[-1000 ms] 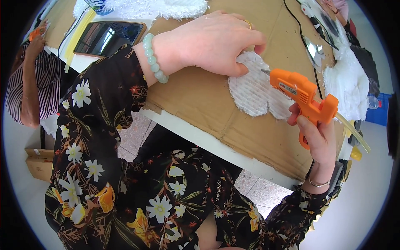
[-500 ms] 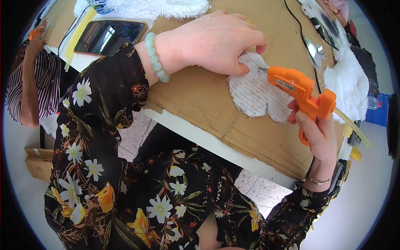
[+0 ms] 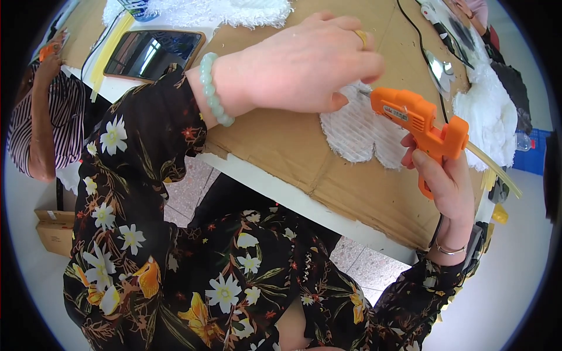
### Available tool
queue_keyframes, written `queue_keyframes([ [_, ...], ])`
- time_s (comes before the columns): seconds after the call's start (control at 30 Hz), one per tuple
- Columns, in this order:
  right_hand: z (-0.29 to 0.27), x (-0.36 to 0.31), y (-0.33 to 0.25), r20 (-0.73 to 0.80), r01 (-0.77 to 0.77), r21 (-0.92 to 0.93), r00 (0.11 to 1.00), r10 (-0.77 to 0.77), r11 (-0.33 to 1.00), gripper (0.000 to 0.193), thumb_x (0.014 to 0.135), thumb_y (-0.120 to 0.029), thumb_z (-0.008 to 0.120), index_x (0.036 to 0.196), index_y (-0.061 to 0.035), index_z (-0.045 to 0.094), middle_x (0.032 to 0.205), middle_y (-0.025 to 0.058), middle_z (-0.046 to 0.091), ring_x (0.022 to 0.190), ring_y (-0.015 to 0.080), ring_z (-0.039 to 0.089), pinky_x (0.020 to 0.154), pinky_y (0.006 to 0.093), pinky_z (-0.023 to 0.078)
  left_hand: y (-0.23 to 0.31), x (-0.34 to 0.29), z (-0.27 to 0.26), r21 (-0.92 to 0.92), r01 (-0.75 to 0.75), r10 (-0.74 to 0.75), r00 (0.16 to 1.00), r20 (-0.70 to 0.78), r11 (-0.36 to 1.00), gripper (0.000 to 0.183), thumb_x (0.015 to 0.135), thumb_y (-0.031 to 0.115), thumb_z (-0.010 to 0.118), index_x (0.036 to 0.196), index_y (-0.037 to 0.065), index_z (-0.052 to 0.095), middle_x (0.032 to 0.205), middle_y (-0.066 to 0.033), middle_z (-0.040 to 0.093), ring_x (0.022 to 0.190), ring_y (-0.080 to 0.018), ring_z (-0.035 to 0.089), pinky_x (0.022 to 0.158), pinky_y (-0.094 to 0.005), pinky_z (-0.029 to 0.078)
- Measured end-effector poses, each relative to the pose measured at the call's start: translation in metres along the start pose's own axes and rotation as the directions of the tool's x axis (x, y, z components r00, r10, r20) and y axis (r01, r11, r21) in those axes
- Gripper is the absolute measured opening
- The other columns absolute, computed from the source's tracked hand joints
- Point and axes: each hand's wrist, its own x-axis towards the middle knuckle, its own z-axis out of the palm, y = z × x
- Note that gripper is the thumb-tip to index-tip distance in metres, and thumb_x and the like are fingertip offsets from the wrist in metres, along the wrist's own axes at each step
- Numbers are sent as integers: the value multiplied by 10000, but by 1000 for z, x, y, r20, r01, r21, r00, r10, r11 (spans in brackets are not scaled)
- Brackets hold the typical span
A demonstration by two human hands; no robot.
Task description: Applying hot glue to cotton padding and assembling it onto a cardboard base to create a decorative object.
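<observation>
My right hand (image 3: 439, 175) is wrapped round the handle of an orange hot glue gun (image 3: 407, 111) with a pale glue stick out of its back. Its nozzle points left, over the upper part of a white fabric piece (image 3: 351, 134) with rounded lobes and a ribbed surface. That piece lies flat on brown cardboard (image 3: 281, 143). Above and left of it hovers my left hand (image 3: 310, 64), palm down, fingers bent, thumb apart from the index finger; I see nothing between them. The left fingertips are partly hidden behind the hand.
At the upper left lie a dark phone (image 3: 155, 54) and a yellow strip (image 3: 111, 55). White fluffy fabric (image 3: 234, 11) is at the back; more white fabric (image 3: 483, 114) sits right. A black cable (image 3: 422, 41) crosses the cardboard. Other people's arms (image 3: 44, 117) show at the left and upper right.
My left hand has lifted off the white piece, its thumb no longer pressing on it. The glue gun has shifted slightly up and left in my right hand.
</observation>
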Motion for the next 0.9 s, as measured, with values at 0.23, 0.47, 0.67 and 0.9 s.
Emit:
queue_keyframes([
  [0.23,-4,1,4,5,35,-17,999,-35,999,360,839,-59,529,1188,27,508,1045,102,589,820,138,583,724,286,474,28,-1,-15,-213,-22,85,953,291,977,146,714,170,658,702,44,586,737,-81,590,789,-264,575,746,-361,464],
  [0.47,-7,0,7,30,-4,-9,1000,4,1000,376,831,-48,522,1200,24,500,1047,103,586,825,139,584,721,289,481,39,-3,-9,-247,-102,204,878,432,964,296,767,274,664,811,-13,608,765,-100,593,828,-250,583,780,-340,471],
  [0.67,-8,-7,3,39,10,-32,999,-9,999,366,832,-63,518,1185,32,509,1044,103,588,828,138,581,720,290,481,41,-6,-16,-237,-66,176,860,478,969,297,779,273,660,836,-14,608,789,-96,591,852,-241,580,780,-338,471],
  [0.9,-14,-16,4,26,-33,-65,999,35,997,359,830,-64,516,1175,39,520,1052,111,592,835,137,577,725,286,476,41,-5,-13,-241,-52,161,874,458,969,286,762,257,673,830,-15,612,833,-102,588,872,-250,581,790,-342,474],
])
